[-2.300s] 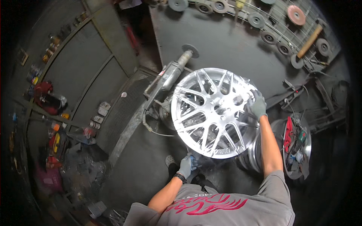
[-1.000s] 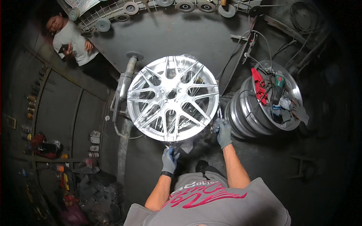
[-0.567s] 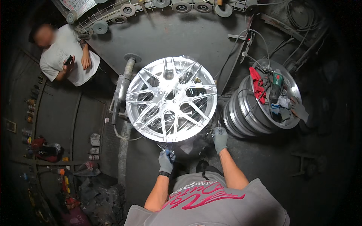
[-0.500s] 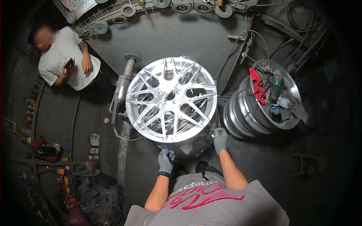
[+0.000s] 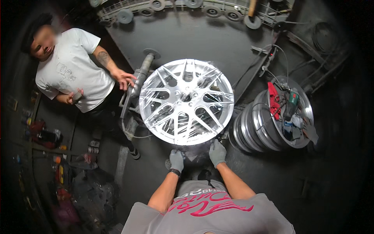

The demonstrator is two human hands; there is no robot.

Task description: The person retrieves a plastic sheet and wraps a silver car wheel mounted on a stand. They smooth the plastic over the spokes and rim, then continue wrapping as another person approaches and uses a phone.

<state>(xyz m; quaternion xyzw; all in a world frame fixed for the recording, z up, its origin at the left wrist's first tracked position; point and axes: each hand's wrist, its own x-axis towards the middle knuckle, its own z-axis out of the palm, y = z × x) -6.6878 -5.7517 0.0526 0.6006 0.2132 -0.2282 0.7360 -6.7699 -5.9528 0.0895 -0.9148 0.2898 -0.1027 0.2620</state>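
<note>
A silver multi-spoke wheel rim (image 5: pixel 186 130) lies face up in front of me, with shiny clear plastic film (image 5: pixel 212 87) stretched and creased over its face. My left hand (image 5: pixel 177 160), in a grey glove, is closed just below the near edge of the rim. To its right, my right hand (image 5: pixel 217 152), gloved too, is closed close under the same edge. Whatever the fingers of each hand grip is hidden or too small to make out. Between the hands, beneath the rim, is a dark, crinkled area.
On the right, stacked rims (image 5: pixel 249 128) carry a green power tool (image 5: pixel 292 104), a red cloth (image 5: pixel 274 100) and gloves (image 5: pixel 309 130). At the left stands a co-worker (image 5: pixel 76 68), one hand by a metal pipe arm (image 5: pixel 143 72). Grinding discs (image 5: pixel 212 11) line the far rack.
My right hand has moved left and in toward the rim's edge. My left hand has shifted slightly right. The co-worker has come closer, an arm stretched toward the pipe arm. The view has shifted.
</note>
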